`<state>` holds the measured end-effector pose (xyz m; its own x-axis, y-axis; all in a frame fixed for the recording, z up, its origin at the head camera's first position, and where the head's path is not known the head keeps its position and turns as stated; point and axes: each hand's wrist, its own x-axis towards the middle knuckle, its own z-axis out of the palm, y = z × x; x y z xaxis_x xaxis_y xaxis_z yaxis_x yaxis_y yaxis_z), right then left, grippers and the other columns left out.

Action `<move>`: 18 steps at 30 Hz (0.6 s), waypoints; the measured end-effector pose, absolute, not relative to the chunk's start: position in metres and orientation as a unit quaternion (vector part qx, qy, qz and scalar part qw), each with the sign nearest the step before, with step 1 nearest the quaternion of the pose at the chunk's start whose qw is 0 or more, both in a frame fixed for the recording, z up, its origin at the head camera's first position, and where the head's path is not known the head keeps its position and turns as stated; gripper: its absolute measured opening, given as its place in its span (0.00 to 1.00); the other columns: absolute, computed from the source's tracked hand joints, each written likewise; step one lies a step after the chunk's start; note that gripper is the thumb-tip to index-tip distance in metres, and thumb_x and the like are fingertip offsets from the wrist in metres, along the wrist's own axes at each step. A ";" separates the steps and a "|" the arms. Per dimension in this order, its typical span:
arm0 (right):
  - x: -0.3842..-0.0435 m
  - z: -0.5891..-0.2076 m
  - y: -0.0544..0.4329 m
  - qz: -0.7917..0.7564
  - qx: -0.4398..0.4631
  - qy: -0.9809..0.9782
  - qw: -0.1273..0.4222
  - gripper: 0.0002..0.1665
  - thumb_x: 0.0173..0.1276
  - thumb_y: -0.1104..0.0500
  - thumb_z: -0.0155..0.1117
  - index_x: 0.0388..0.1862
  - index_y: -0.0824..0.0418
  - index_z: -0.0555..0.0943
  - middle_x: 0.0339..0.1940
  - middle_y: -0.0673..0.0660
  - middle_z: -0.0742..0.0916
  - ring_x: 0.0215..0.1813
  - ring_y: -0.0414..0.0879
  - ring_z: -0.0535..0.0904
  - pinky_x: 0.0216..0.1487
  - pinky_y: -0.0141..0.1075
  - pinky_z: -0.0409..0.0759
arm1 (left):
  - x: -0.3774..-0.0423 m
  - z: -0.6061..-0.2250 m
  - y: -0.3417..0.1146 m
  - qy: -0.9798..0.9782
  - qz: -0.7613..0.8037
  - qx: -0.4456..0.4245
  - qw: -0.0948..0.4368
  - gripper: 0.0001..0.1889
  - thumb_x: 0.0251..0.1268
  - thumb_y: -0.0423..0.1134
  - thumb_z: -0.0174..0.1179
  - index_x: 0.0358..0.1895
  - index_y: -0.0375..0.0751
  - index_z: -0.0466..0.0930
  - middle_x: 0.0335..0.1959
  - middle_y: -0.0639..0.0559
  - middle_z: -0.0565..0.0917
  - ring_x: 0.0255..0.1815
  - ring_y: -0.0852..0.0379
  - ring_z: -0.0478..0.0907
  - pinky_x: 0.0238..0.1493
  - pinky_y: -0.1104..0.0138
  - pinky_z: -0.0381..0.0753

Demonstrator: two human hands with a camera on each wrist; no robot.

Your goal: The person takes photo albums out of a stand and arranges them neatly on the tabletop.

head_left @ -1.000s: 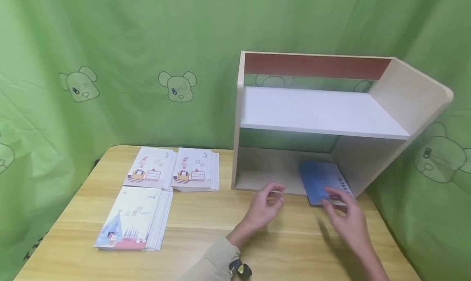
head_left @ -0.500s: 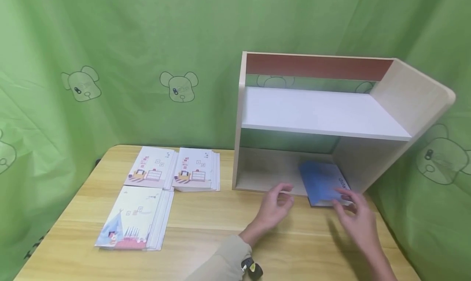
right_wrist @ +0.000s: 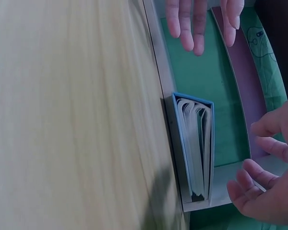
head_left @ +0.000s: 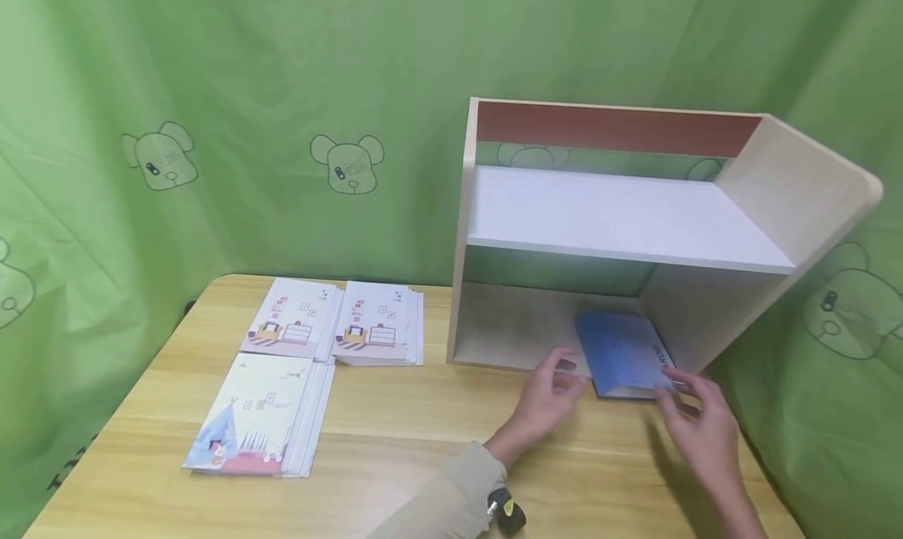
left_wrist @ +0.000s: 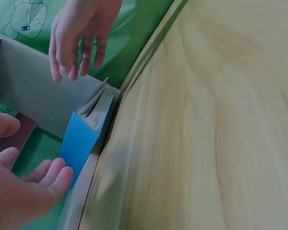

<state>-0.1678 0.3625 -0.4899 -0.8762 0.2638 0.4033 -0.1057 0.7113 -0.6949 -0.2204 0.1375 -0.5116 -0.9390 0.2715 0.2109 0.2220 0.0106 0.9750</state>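
A thick blue book lies on the bookshelf's bottom board, by its right wall, with its front end slightly past the edge. Its page edges face the right wrist camera. My left hand hovers at the book's left side, fingers curved and holding nothing; in the left wrist view its fingertips appear close to the blue spine, and contact is unclear. Off the front right corner is my right hand, thumb and fingers parted, apart from the book in the right wrist view.
Three stacks of thin picture booklets lie at the left of the wooden table: a back left stack, a back right stack and a front stack. A white upper shelf overhangs the book. Green curtain hangs behind.
Both hands have shifted to the right. My left hand has come nearer the blue book, while my right hand has drawn away from its cover, and more of its front page edges shows.
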 end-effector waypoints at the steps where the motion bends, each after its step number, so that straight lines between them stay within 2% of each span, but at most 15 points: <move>1: -0.168 -0.491 0.365 0.377 -0.048 -0.893 0.243 0.23 0.71 0.60 0.70 0.63 0.63 0.81 0.63 0.62 0.78 0.52 0.28 0.71 0.46 0.10 0.72 | -0.220 -0.512 0.139 0.710 0.682 0.173 0.019 0.22 0.71 0.35 0.64 0.66 0.48 0.75 0.54 0.48 0.82 0.47 0.61 0.83 0.50 0.73 0.83; 7: -0.170 -0.494 0.375 0.374 -0.073 -0.895 0.230 0.24 0.73 0.57 0.68 0.65 0.62 0.79 0.64 0.63 0.77 0.50 0.24 0.69 0.43 0.11 0.73 | -0.221 -0.512 0.148 0.716 0.676 0.174 0.009 0.22 0.71 0.36 0.64 0.66 0.48 0.76 0.53 0.45 0.82 0.44 0.65 0.82 0.48 0.74 0.83; 10: -0.170 -0.496 0.379 0.375 -0.084 -0.898 0.212 0.26 0.74 0.55 0.67 0.67 0.61 0.78 0.66 0.64 0.76 0.50 0.26 0.70 0.40 0.11 0.74 | -0.221 -0.512 0.152 0.723 0.671 0.163 0.002 0.23 0.70 0.36 0.64 0.67 0.49 0.76 0.54 0.42 0.82 0.44 0.66 0.81 0.46 0.75 0.83; 12: -0.170 -0.498 0.383 0.375 -0.091 -0.901 0.198 0.27 0.75 0.53 0.66 0.69 0.62 0.76 0.67 0.66 0.75 0.52 0.34 0.74 0.38 0.12 0.74 | -0.221 -0.512 0.154 0.728 0.667 0.156 -0.002 0.24 0.70 0.37 0.65 0.67 0.50 0.75 0.55 0.41 0.81 0.44 0.65 0.81 0.46 0.74 0.83; 14: -0.170 -0.499 0.386 0.375 -0.098 -0.904 0.182 0.29 0.75 0.52 0.65 0.70 0.62 0.74 0.69 0.68 0.73 0.56 0.46 0.77 0.37 0.13 0.74 | -0.221 -0.513 0.156 0.735 0.661 0.151 -0.005 0.24 0.69 0.37 0.65 0.67 0.49 0.76 0.54 0.42 0.81 0.45 0.64 0.81 0.45 0.74 0.82; 16: -0.170 -0.501 0.390 0.377 -0.105 -0.904 0.170 0.30 0.76 0.52 0.64 0.72 0.63 0.73 0.70 0.70 0.72 0.60 0.60 0.76 0.37 0.12 0.73 | -0.221 -0.514 0.158 0.744 0.651 0.149 -0.005 0.24 0.69 0.38 0.65 0.67 0.48 0.76 0.53 0.44 0.82 0.46 0.64 0.80 0.45 0.74 0.82; 18: -0.170 -0.502 0.392 0.383 -0.109 -0.904 0.156 0.31 0.77 0.52 0.62 0.73 0.64 0.71 0.71 0.71 0.71 0.63 0.68 0.73 0.37 0.12 0.72 | -0.221 -0.515 0.161 0.754 0.640 0.148 -0.002 0.23 0.69 0.39 0.65 0.67 0.47 0.76 0.51 0.46 0.82 0.45 0.64 0.81 0.45 0.74 0.82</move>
<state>-0.1705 0.3924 -0.5022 -0.9276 0.3165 0.1983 0.0779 0.6832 -0.7260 -0.2214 0.1613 -0.5154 -0.9563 0.2205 0.1920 0.2251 0.1364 0.9647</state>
